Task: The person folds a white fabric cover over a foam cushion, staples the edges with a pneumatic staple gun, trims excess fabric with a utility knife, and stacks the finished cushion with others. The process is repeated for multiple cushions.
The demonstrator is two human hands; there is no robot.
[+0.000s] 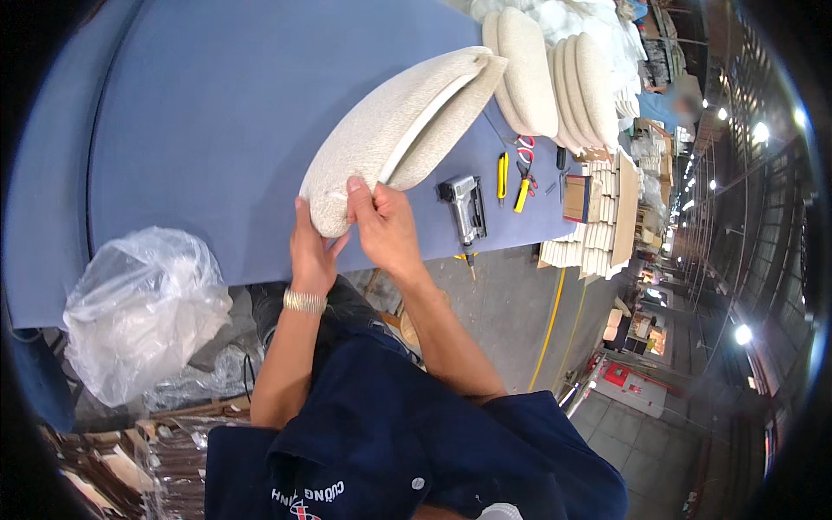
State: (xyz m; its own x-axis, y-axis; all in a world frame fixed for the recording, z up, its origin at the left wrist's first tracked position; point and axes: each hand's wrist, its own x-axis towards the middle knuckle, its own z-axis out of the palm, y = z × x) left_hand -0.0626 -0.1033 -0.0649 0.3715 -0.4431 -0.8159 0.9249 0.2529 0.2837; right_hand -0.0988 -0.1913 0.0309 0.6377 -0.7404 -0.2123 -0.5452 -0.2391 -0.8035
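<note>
You are gripping the near end of the cream upholstered cushion (394,130) at frame centre, over the blue table (217,130): your left hand (310,251) and right hand (386,227) are both closing around it, beside the staple gun (464,206).

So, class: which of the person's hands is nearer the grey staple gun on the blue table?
Right. The right hand grips the cushion's near end just left of the staple gun; the left hand holds the same end farther left.
</note>
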